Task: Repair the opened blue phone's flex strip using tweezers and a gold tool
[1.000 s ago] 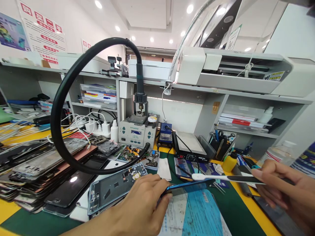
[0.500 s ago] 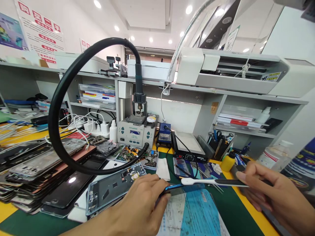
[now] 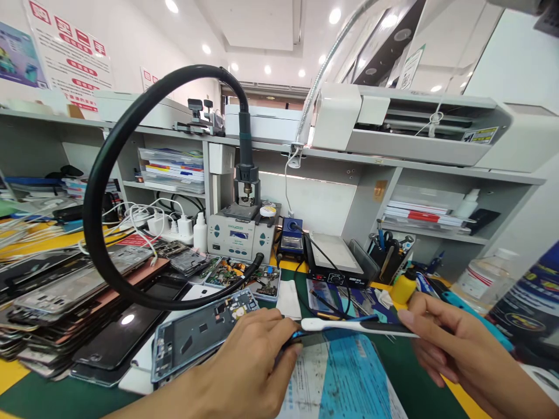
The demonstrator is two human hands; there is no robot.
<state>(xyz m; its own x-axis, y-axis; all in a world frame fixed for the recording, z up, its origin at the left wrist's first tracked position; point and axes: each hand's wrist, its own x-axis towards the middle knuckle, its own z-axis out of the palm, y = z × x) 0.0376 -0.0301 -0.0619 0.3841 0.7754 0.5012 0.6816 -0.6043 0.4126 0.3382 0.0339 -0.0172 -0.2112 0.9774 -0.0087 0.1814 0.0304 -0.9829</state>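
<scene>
My left hand (image 3: 257, 355) is closed, thumb below and fingers above, on the near end of a thin phone panel (image 3: 312, 334). The panel has a blue edge and is seen almost edge-on, so its upper face hardly shows. From the other side, my right hand (image 3: 454, 343) grips the dark handle of a white-and-black toothbrush (image 3: 340, 325) between thumb and fingers. The brush lies along the panel, its white head close to my left fingertips. Whether the bristles touch the panel cannot be seen. Beneath is a blue-and-white printed sheet (image 3: 353, 378) on the green mat.
Left of my hand lie an opened phone frame (image 3: 196, 337) and stacked phones (image 3: 126, 326). A black hose (image 3: 94, 198) arches from the hot-air station (image 3: 238, 235). Behind stands a heating plate (image 3: 336, 256). A yellow bottle (image 3: 402, 286) and a clear bottle (image 3: 484, 279) stand right.
My right hand and the toothbrush have shifted left, bringing the brush head nearer my left fingers. The left hand stays in place on the panel.
</scene>
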